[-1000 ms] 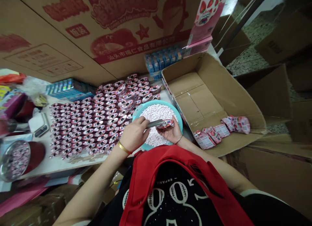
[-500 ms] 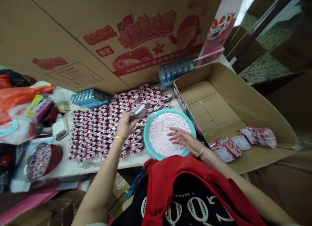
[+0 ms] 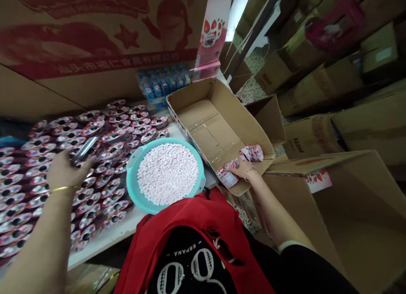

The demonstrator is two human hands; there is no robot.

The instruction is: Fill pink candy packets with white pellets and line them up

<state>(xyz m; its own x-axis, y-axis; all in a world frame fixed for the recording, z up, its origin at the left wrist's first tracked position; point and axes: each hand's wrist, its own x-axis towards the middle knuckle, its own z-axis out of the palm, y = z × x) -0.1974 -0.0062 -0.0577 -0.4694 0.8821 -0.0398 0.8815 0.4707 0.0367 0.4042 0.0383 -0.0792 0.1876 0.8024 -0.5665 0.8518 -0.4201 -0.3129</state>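
Note:
My left hand [image 3: 65, 169] is closed around a small dark object with a shiny silver top [image 3: 85, 150], whose exact kind I cannot make out. It hovers over rows of pink-and-purple printed packs [image 3: 114, 150] with dark oval holes on top. My right hand [image 3: 241, 167] reaches into a shallow cardboard tray [image 3: 206, 116], its fingers curled on a folded strip of red-and-pink printed packets [image 3: 229, 179]. Between my hands stands a turquoise basin [image 3: 133, 188] filled with small, pale pink tablets [image 3: 168, 171].
Blue boxes [image 3: 163, 82] stand behind the packs, against a large printed carton [image 3: 95, 36]. A pink strawberry-print box [image 3: 207, 44] rises behind the tray. An open carton [image 3: 358, 218] is at my right. The white table edge [image 3: 104, 245] runs in front of me.
The view has swung right. My right hand has moved from above the basin into the tray, onto the packets. My left hand still holds the silver-topped object over the packs.

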